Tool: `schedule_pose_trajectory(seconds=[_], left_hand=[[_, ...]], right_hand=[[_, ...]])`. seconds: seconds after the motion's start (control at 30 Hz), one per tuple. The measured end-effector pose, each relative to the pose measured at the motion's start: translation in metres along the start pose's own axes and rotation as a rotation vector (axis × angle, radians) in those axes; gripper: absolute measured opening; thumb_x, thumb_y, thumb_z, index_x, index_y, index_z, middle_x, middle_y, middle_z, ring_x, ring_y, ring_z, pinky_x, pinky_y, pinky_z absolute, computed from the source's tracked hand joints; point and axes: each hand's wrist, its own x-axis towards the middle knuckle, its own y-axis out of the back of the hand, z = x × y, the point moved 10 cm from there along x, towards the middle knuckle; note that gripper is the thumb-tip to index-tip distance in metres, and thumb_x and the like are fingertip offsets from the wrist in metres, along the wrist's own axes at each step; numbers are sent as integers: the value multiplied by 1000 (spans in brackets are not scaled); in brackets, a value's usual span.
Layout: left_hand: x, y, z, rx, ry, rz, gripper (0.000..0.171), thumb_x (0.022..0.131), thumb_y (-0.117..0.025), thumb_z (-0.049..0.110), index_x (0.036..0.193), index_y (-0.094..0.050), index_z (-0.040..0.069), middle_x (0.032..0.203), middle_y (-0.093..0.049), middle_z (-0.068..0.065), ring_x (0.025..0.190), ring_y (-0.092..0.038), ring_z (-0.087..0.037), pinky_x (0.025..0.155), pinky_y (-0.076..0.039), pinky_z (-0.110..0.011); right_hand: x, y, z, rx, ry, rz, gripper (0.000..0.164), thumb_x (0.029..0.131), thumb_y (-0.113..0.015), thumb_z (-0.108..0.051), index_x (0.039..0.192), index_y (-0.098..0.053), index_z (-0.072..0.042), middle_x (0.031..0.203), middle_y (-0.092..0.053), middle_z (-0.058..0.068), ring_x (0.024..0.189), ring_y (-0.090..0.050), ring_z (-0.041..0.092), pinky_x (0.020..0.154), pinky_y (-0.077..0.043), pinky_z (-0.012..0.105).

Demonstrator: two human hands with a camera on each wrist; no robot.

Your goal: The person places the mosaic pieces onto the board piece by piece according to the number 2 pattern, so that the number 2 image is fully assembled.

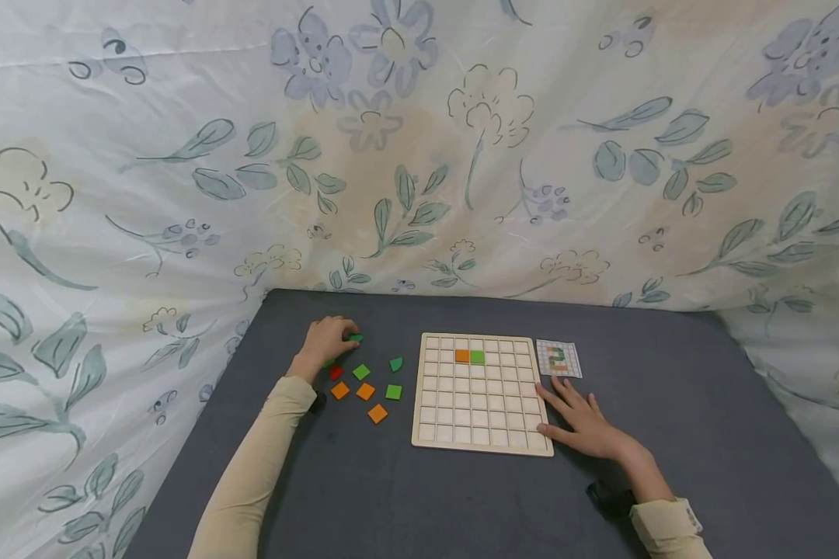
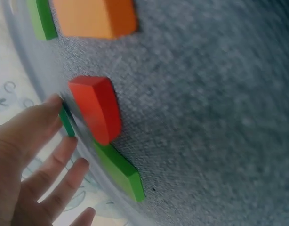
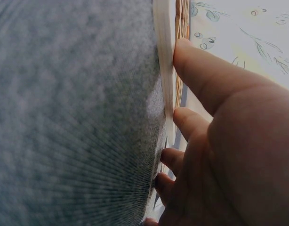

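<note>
My left hand (image 1: 327, 339) is at the far left of the loose tiles. Its thumb and forefinger pinch a dark green tile (image 2: 66, 121), seen edge-on in the left wrist view. Close to that hand lie a red tile (image 2: 97, 108) with a rounded end and a light green tile (image 2: 120, 172). My right hand (image 1: 587, 425) lies with fingers spread at the right side of a wooden grid board (image 1: 454, 447). Thumb and forefinger touch the board's edge. One orange tile (image 1: 462, 355) and one green tile (image 1: 477, 357) sit side by side in the board's second row.
Between the left hand and the board are several loose pieces, among them an orange square (image 1: 377, 414), a green square (image 1: 394, 392) and a dark green rounded piece (image 1: 396, 364). A printed pattern card (image 1: 559, 359) lies by the board's upper right corner. Floral cloth (image 1: 405, 233) hangs behind the dark table.
</note>
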Motion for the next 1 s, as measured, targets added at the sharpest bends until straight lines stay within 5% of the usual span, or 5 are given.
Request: schedule_pose_trajectory(seconds=[0.53, 1.0], left_hand=[[9, 0, 22, 19, -75, 35, 22, 83, -70, 29, 102, -70, 16, 95, -61, -4, 90, -56, -24, 89, -43, -52], [15, -3, 44, -70, -157, 45, 25, 84, -69, 28, 107, -69, 17, 103, -62, -3, 97, -56, -24, 94, -41, -51]], right_hand=[[0, 2, -1, 27, 36, 26, 71, 90, -58, -38, 146, -28, -8, 149, -13, 30, 135, -4, 52, 97, 5, 74], [0, 2, 0, 33, 66, 50, 69, 89, -58, -38, 147, -28, -14, 148, -14, 31, 135, -4, 51, 95, 5, 75]])
